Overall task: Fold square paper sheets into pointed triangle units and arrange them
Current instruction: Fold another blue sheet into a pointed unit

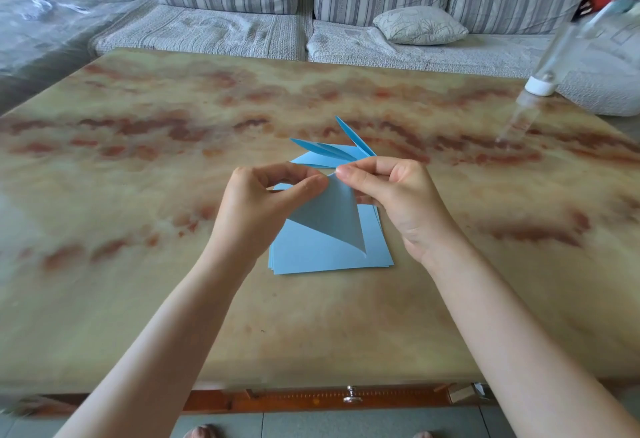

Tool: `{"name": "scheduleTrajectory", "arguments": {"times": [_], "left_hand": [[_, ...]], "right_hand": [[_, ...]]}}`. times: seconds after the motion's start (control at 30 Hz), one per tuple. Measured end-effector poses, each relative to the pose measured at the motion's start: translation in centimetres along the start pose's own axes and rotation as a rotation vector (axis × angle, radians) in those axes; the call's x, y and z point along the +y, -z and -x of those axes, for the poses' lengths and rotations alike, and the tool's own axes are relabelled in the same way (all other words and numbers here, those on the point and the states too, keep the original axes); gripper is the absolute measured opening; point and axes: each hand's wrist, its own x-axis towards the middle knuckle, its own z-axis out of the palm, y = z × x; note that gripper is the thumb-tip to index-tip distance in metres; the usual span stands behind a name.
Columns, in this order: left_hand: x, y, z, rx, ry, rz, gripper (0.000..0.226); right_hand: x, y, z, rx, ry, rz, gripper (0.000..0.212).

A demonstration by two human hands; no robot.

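Above the stack (311,259), both hands (263,202) (398,198) pinch one sheet (329,215).

Soft, diffuse daylight is spread evenly over the scene. Faint, soft-edged shadows are cast by the paper stack (311,259) on the glossy surface (138,281), where a dim reflection of the clear bottle (541,85) is carried. The centre, with the folded sheet (332,219), is rendered sharp; the sofa (221,32) and frame edges are bent and blurred by the wide-angle lens.

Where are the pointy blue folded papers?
In the head view, the pointed blue folded paper units sit centrally on the marbled table, just beyond the left hand and right hand.
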Motion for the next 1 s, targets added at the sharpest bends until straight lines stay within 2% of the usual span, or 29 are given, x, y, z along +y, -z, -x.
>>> {"name": "scheduleTrajectory", "arguments": {"times": [0.23, 0.37, 0.5, 0.67, 0.83, 1.0], "left_hand": [[-0.1, 0.0, 0.0, 0.017, 0.011, 0.037, 0.010], [0.0, 0.1, 0.0, 0.030, 0.044, 0.097, 0.008], [-0.1, -0.2, 0.2, 0.044, 0.088, 0.114, 0.008], [0.0, 0.0, 0.0, 0.106, 0.102, 0.174, 0.010], [0.0, 0.1, 0.1, 0.065, 0.113, 0.151, 0.011], [-0.1, 1.0, -0.4, -0.046, 0.120, -0.066, 0.012]], "right_hand": [[0.0, 0.3, 0.2, -0.033, -0.057, 0.005, 0.020], [0.2, 0.3, 0.4, 0.001, -0.050, -0.009, 0.010], [0.3, 0.0, 0.3, 0.050, -0.027, 0.037, 0.013], [0.3, 0.0, 0.6, 0.017, -0.060, 0.008, 0.013], [0.5, 0.0, 0.5, 0.061, -0.049, 0.035, 0.009], [0.5, 0.1, 0.7, 0.018, -0.042, 0.084, 0.002]]}}
